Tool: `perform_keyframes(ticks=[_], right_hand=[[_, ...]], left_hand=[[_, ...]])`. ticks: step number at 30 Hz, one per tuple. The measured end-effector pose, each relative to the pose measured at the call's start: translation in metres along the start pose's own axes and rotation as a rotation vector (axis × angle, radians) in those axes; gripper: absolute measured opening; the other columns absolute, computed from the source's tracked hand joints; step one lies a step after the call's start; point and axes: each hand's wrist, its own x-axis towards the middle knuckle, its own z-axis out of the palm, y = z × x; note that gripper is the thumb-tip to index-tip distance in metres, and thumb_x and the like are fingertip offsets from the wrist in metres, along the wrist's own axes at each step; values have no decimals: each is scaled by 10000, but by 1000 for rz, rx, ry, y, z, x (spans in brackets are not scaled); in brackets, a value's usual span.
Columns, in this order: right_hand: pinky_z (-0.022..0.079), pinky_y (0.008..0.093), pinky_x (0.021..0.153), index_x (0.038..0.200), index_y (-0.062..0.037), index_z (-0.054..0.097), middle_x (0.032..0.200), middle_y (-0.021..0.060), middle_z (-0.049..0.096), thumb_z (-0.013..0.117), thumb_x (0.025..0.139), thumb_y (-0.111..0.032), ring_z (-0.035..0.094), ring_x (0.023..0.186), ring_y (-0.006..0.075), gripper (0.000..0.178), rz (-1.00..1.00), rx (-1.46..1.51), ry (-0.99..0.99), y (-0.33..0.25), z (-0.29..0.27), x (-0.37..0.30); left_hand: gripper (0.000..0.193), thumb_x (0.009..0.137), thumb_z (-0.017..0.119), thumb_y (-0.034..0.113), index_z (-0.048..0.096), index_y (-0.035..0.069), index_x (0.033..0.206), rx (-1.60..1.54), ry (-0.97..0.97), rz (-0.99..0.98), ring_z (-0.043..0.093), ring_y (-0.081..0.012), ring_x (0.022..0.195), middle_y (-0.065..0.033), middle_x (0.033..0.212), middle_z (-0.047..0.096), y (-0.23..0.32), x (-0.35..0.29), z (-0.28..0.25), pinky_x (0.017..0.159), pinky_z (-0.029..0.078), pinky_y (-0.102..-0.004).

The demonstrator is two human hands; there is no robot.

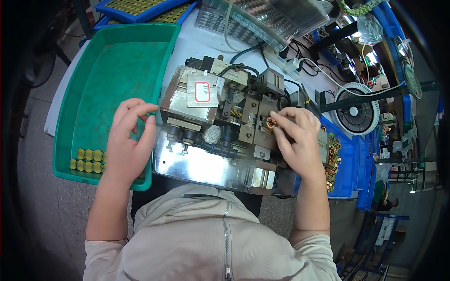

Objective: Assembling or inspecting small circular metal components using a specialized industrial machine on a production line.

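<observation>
My right hand (300, 136) reaches over the right part of a metal bench machine (253, 122). Its thumb and forefinger close on a small round copper-coloured part (270, 122) at the machine's fixture block. What kind of part it is, I cannot make out. Near the machine's left end, my left hand (130, 136) hovers over the right rim of a green tray (161, 51), thumb and forefinger apart and nothing between them. Several yellow round pieces (88, 160) stand in rows in the tray's near left corner, partly hidden by my left hand.
A blue bin (344, 180) with copper and brass-coloured parts (333, 159) stands right of my right hand. Beyond it is a white fan (355, 111). Clear plastic trays (262, 21) and cables lie behind the machine. Blue trays (136, 11) of yellow pieces sit at the far left.
</observation>
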Motion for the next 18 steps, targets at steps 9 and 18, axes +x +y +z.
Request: perform_keyframes(ticks=[9,18], right_hand=[[337,419,968,1114,-125,755,1152,-44,687,679,807,-18,559,1046,216,334,-25,-57,66,-1,15,-12],[319,415,1018,1141,-117,754,1161,-10,701,620,748,73,578,1051,206,457,13,-28,105,1,19,-18]], left_hand=[[243,897,622,-32,686,43,1119,1,15,24,544,-148,874,-76,1137,604,6,4,0,742,426,-263],[245,842,666,-28,697,48,1073,-84,-114,464,565,-218,927,-100,1087,633,70,29,28,803,472,-314]])
